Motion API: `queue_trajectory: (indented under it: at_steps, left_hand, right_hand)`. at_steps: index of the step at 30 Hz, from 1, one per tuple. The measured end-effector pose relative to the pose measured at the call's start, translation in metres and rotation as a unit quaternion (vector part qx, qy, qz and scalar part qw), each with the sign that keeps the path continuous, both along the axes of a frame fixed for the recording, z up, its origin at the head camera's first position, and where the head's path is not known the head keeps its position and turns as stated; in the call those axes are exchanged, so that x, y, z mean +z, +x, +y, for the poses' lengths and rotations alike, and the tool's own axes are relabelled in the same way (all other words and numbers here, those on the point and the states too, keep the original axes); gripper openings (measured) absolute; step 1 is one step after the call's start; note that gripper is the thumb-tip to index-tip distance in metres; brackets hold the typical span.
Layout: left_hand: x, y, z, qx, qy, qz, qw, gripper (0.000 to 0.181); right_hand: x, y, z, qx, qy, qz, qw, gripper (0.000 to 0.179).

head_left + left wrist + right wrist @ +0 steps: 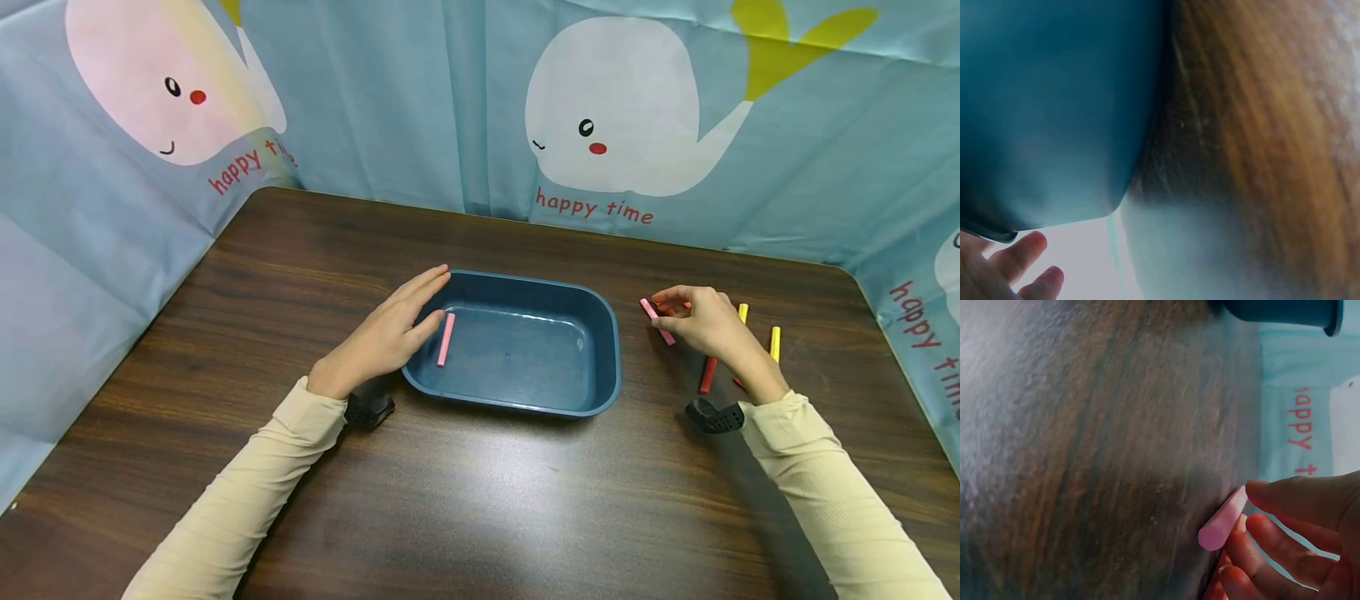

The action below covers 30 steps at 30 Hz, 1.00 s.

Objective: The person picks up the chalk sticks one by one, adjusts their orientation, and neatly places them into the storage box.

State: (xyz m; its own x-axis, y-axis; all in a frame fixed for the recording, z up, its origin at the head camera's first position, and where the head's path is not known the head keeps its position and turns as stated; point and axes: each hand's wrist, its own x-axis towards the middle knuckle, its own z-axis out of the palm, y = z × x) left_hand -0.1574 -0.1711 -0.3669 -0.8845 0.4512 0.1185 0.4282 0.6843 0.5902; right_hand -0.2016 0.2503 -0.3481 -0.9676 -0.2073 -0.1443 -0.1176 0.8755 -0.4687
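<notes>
My left hand (386, 337) rests at the left end of a blue plastic tray (517, 406), fingers extended along its rim. In the left wrist view, fingertips (1025, 250) show beyond the tray's wall. Inside the tray, near that hand, lies a pink stick (446, 340). To the right of the tray, my right hand (705, 321) pinches a second pink stick (1221, 526), six-sided and close over the table, between thumb and fingers. An orange-red stick (1215, 584) is partly hidden beneath the fingers.
Beside and under my right wrist lie two yellow sticks (776, 343) and a red stick (708, 375), partly covered. A blue curtain (405, 108) with whale prints hangs round the back and sides of the dark wooden table (480, 517).
</notes>
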Motion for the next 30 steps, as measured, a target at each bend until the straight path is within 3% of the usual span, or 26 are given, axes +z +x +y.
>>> queue_trajectory:
  at_steps: [12, 30]
  left_hand:
    - [0.0011, -0.0006, -0.0001, -0.001, -0.004, 0.002, 1.0000, 0.058]
    - [0.0008, 0.0007, 0.0007, 0.003, -0.009, 0.001, 1.0000, 0.057]
  right_hand:
    - [-0.0071, -0.0049, 0.0006, 0.034, 0.013, 0.009, 0.9993, 0.036]
    - [-0.0043, -0.0020, -0.0078, 0.013, 0.008, -0.009, 0.9998, 0.034]
